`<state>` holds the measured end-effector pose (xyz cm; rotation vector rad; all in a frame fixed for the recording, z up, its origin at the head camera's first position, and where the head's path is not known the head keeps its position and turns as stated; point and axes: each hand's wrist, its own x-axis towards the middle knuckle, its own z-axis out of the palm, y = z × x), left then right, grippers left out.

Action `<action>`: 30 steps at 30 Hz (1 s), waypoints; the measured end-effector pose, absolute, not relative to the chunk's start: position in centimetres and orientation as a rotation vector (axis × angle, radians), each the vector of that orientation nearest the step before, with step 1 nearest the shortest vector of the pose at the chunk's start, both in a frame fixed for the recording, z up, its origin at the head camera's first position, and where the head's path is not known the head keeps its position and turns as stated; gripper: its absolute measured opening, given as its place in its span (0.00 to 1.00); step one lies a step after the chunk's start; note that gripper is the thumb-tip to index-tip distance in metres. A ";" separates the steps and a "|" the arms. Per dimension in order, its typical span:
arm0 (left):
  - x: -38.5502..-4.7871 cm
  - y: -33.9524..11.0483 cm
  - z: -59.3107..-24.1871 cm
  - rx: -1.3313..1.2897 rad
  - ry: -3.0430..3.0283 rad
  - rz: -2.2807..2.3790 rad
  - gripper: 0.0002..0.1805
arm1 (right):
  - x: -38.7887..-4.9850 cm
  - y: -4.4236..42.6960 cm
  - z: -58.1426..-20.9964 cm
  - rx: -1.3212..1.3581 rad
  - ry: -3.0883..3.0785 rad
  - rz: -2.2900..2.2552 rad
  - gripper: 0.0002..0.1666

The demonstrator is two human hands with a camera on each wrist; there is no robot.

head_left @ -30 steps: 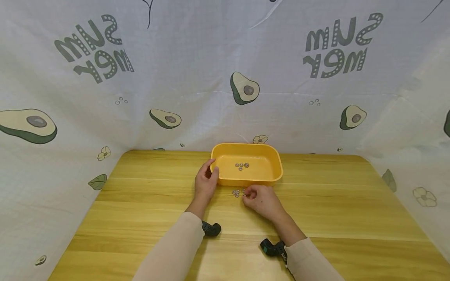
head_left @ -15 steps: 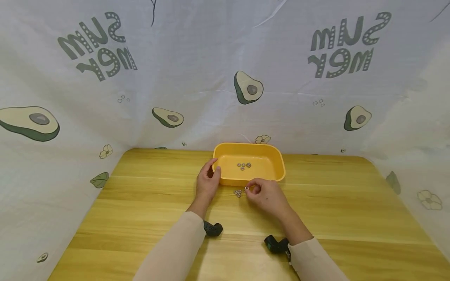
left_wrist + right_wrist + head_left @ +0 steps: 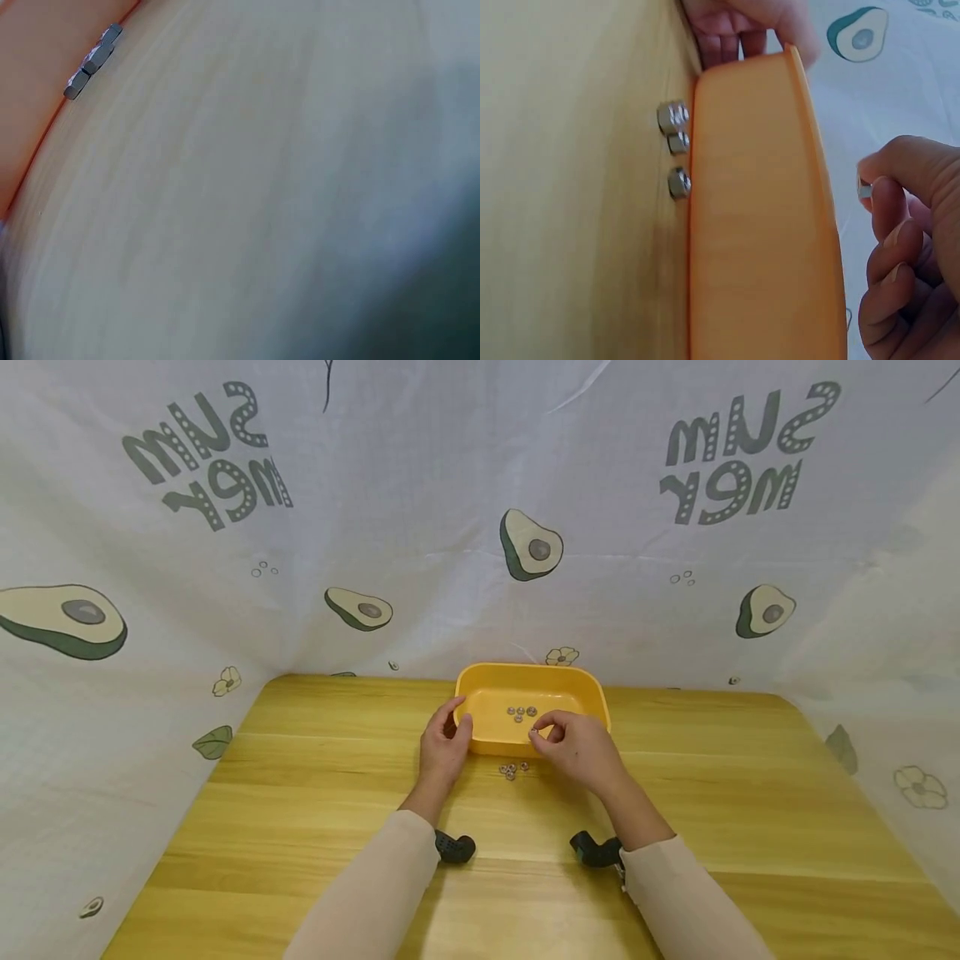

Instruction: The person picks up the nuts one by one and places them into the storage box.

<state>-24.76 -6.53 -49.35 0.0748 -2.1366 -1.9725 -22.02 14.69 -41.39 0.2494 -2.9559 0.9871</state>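
A yellow plastic tray (image 3: 498,747) stands at the back of the table, its near wall facing me. My left hand (image 3: 444,750) holds its left near corner, thumb on the near side. Above the near rim, my right hand (image 3: 581,747) pinches a small metal nut (image 3: 864,187) between thumb and index finger, the other fingers curled. Several nuts (image 3: 521,711) lie on the tray floor. More nuts (image 3: 510,770) sit on the table just before the near wall; in the left wrist view some nuts (image 3: 97,56) appear beside that wall.
The wooden table (image 3: 322,827) reaches back to a white patterned cloth (image 3: 420,527), which hangs behind the tray and along both sides. Black wrist devices, one at the left wrist (image 3: 454,848) and one at the right (image 3: 596,850), stick out near the sleeves.
My right hand has picked a nut from the table and raised it forward over the tray's near rim. The left hand keeps its place at the corner.
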 end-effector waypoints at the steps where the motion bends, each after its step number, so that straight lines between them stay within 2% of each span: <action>1: -24.7 -6.5 -49.4 0.076 -2.140 -1.972 0.21 | -22.3 14.8 -41.2 0.244 -2.966 0.989 0.12; 18: -24.7 -6.5 -49.2 0.058 -2.143 -1.995 0.22 | -28.2 15.4 -41.8 0.295 -3.099 0.798 0.12; 30: -24.7 -6.5 -49.3 0.091 -2.169 -1.964 0.21 | -29.5 15.2 -43.0 0.271 -3.139 0.762 0.13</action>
